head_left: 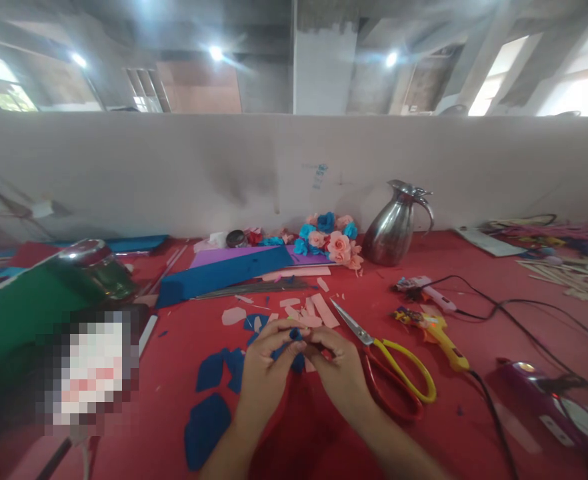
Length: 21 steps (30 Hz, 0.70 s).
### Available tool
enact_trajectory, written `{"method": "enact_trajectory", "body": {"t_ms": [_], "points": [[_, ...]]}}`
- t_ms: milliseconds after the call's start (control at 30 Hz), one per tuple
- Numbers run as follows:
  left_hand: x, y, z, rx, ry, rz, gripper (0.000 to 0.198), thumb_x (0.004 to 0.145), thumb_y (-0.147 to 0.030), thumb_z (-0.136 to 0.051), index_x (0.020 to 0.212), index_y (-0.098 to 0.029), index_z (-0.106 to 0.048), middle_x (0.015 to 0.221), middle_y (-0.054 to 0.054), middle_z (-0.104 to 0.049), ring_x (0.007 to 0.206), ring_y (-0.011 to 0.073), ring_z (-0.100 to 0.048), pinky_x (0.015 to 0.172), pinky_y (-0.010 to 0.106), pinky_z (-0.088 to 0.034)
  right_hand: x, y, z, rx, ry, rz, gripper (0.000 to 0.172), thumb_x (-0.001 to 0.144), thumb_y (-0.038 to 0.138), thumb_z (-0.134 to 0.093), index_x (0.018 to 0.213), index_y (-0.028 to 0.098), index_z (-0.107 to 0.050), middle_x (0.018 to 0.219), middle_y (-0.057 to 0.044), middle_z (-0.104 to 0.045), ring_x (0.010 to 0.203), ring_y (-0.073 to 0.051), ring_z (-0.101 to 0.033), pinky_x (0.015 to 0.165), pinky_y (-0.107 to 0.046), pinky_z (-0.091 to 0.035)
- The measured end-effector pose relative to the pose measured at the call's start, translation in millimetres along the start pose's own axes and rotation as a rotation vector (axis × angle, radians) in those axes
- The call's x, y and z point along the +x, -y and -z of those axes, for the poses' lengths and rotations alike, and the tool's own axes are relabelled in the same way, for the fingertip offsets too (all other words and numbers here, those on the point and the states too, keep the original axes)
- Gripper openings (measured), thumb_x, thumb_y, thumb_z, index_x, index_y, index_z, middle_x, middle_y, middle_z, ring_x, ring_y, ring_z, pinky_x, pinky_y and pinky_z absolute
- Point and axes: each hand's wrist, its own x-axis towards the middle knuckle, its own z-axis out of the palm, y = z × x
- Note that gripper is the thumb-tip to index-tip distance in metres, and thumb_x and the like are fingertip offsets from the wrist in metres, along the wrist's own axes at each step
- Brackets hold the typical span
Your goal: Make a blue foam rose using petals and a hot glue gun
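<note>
My left hand (270, 353) and my right hand (337, 357) meet over the red table, fingers pinched around a small rolled piece of blue crepe paper (295, 333). Its lower part shows below the fingertips; the rest is hidden by them. Left of my hands lie cut blue paper petals (208, 421), with more partly behind the left hand. Pink paper scraps (319, 310) are strewn just beyond my fingers. Scissors (357, 325) with one yellow and one red handle lie beside my right hand, blades slightly apart.
A bunch of pink and blue paper flowers (337, 240) lies at the back beside a metal jug (393, 230). Two glue guns (439, 340) with black cables and a purple device (529, 393) are at right. A blue paper strip (219, 277), glass jar (99, 267) and green sheet (24, 307) are at left.
</note>
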Motion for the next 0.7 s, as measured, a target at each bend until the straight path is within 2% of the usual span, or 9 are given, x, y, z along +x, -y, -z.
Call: {"method": "enact_trajectory", "body": {"t_ms": [133,233,367,467,633,700], "points": [[-2.8,-1.0,-3.3,0.042,-0.105,-0.002,0.019,0.068,-0.025,-0.071,0.086,-0.027,-0.077,0.1,0.005,-0.071,0.1,0.0256,-0.061,0.09,0.037,-0.047,-0.5,-1.1,0.3,0.038,-0.023,-0.008,0.011,0.077,0.022,-0.061,0.073,0.022,-0.072,0.074,-0.003,-0.069,0.073,-0.018,-0.062,0.067,-0.027,-0.048],[-4.9,0.4,-5.0,0.079,-0.177,-0.04,0.013,0.066,-0.027,-0.073,0.079,-0.026,-0.076,0.097,0.005,-0.071,0.096,0.0247,-0.062,0.087,0.036,-0.048,-0.2,-1.7,-0.1,0.067,-0.034,-0.009,0.012,0.076,0.02,-0.061,0.074,0.023,-0.073,0.077,-0.003,-0.07,0.075,-0.018,-0.063,0.065,-0.026,-0.049],[-5.8,2.0,-5.7,0.124,-0.166,-0.033,0.005,0.068,-0.028,-0.072,0.069,-0.026,-0.076,0.092,0.005,-0.071,0.089,0.0236,-0.064,0.083,0.034,-0.049,0.9,-2.0,-1.1,0.087,-0.042,-0.007,0.012,0.075,0.019,-0.061,0.07,0.022,-0.072,0.072,-0.002,-0.069,0.07,-0.017,-0.061,0.064,-0.025,-0.047],[-5.6,2.9,-7.4,0.09,-0.154,0.033,0.008,0.068,-0.029,-0.073,0.073,-0.025,-0.077,0.096,0.006,-0.071,0.093,0.0248,-0.063,0.085,0.036,-0.049,1.8,-2.4,-1.4,0.111,-0.05,-0.015,0.012,0.075,0.021,-0.061,0.071,0.022,-0.072,0.072,-0.002,-0.069,0.07,-0.017,-0.062,0.067,-0.026,-0.049],[-3.1,8.4,-8.3,0.002,-0.064,0.143,0.017,0.07,-0.032,-0.072,0.084,-0.024,-0.077,0.1,0.006,-0.071,0.098,0.0254,-0.062,0.091,0.037,-0.046,2.3,-5.4,-2.7,0.153,-0.019,-0.073,0.016,0.079,0.028,-0.059,0.08,0.021,-0.074,0.08,-0.004,-0.073,0.074,-0.019,-0.065,0.069,-0.029,-0.051],[-0.4,12.1,-5.7,-0.018,-0.089,0.15,0.017,0.069,-0.032,-0.072,0.082,-0.023,-0.077,0.098,0.007,-0.071,0.099,0.0254,-0.062,0.091,0.036,-0.045,2.1,-7.6,-3.4,0.144,-0.004,-0.094,0.017,0.079,0.027,-0.059,0.082,0.021,-0.074,0.082,-0.005,-0.073,0.076,-0.02,-0.066,0.069,-0.03,-0.051]]}}
